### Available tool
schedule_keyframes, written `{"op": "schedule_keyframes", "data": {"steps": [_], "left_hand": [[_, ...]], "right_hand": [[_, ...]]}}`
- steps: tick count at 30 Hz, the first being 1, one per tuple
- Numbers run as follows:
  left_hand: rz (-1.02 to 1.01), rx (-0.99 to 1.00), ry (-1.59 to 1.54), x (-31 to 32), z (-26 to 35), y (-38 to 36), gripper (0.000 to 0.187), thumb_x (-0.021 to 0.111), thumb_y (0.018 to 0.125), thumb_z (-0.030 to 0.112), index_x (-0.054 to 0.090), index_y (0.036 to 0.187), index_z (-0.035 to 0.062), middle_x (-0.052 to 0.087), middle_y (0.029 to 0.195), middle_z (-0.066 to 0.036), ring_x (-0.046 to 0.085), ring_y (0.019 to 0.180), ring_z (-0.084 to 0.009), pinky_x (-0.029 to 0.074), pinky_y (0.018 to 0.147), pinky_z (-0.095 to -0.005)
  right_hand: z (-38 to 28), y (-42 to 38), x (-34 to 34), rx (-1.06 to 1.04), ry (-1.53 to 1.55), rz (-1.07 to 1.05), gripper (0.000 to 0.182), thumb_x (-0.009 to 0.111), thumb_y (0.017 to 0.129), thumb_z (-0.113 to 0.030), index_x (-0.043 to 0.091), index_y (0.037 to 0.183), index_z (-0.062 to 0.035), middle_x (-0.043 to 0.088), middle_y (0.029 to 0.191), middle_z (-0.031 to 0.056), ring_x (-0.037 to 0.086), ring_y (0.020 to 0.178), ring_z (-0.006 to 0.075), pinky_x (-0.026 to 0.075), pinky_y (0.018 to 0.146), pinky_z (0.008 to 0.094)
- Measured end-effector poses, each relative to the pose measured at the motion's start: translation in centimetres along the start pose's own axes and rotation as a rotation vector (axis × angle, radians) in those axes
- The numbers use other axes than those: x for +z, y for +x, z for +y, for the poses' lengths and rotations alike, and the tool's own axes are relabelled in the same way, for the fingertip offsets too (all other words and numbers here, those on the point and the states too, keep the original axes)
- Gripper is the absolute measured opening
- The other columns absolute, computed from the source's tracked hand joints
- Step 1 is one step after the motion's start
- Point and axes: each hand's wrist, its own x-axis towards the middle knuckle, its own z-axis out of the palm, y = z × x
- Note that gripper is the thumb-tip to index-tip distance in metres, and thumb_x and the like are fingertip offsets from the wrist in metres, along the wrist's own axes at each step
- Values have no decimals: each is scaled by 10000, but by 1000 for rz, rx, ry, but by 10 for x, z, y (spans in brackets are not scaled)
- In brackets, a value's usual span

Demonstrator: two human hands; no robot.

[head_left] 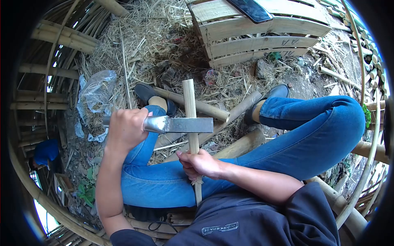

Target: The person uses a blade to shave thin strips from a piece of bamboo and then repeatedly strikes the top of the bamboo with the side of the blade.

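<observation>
we sit with our jeans-clad legs [303, 135] bent over straw-strewn ground [172, 41]. beyond our feet stands a slatted wooden crate [262, 30], a dark phone [251, 10] on top. bamboo poles [205, 109] lie between our feet, and a clear plastic bag [97, 92] sits off to the left. our right hand [202, 164] is wrapped around the lower part of an upright pale stick [190, 100] — our left hand [128, 128] is closed in a fist on a metal blade tool [188, 125], its blade crossing the stick above our right hand; whether they touch, we cannot tell.
</observation>
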Motion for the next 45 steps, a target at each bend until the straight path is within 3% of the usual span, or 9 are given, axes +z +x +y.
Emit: {"op": "schedule_keyframes", "data": {"steps": [4, 7, 12, 13, 16, 21, 32, 41, 45], "left_hand": [[-64, -32, -4, 10, 3, -3, 71, 694, 751, 97, 641, 770, 53, 648, 680, -151, 647, 625, -347, 496, 578, -456], [-20, -70, 14, 12, 0, -1, 66, 687, 753, 88, 643, 780, 46, 648, 679, -155, 650, 643, -355, 499, 600, -470], [152, -212, 92, -2, -20, 17, 139, 636, 827, 127, 575, 733, 45, 626, 681, -180, 614, 661, -415, 477, 610, -501], [129, -256, 140, -12, -18, 19, 81, 635, 773, 93, 573, 761, 41, 628, 705, -189, 617, 699, -422, 477, 637, -506], [144, -262, 321, -8, -41, 17, 117, 649, 822, 156, 628, 774, 51, 640, 660, -175, 646, 652, -395, 510, 615, -483], [297, -219, -86, -11, -23, 2, 283, 706, 798, 143, 490, 648, 39, 536, 565, -167, 578, 561, -390, 407, 507, -466], [-65, -88, -171, -11, 9, -5, 174, 688, 668, 126, 531, 649, 53, 582, 605, -156, 605, 605, -384, 459, 563, -482], [72, -178, -73, 14, 0, 7, 236, 659, 834, 185, 566, 667, 45, 606, 639, -182, 610, 636, -410, 469, 580, -492], [108, -187, 102, 4, -15, 21, 174, 656, 828, 163, 580, 736, 36, 626, 673, -180, 624, 667, -412, 477, 611, -502]], "right_hand": [[-3, -7, 14, -28, 24, 98, 489, 463, 1038, -395, 309, 644, -150, 277, 552, -36, 249, 449, 112, 248, 449, 306], [5, 0, 5, -28, -29, 65, 443, 456, 1037, -378, 386, 688, -114, 376, 580, -18, 382, 444, 120, 352, 416, 320], [8, -1, 11, -42, -157, 16, 443, 450, 1039, -376, 404, 687, -112, 390, 552, -22, 380, 433, 109, 347, 411, 308], [8, -2, 12, -51, -179, 11, 443, 450, 1040, -376, 407, 686, -112, 392, 547, -23, 381, 431, 108, 346, 409, 306], [10, 0, 12, -40, -126, 26, 442, 452, 1040, -369, 409, 679, -117, 395, 542, -22, 383, 425, 107, 342, 405, 309], [8, 2, 5, -44, -138, 75, 469, 465, 1032, -382, 404, 651, -116, 402, 525, -19, 386, 413, 111, 331, 394, 313], [8, 4, 3, -48, -109, 61, 479, 479, 1028, -379, 406, 635, -116, 400, 520, -10, 380, 413, 117, 327, 394, 312], [17, 5, 4, -72, -155, 86, 463, 455, 1040, -369, 405, 660, -110, 401, 537, -12, 388, 433, 113, 335, 405, 308], [13, 8, 2, -61, -167, 77, 442, 437, 1048, -349, 407, 678, -109, 404, 540, -11, 392, 431, 111, 352, 410, 317]]}}
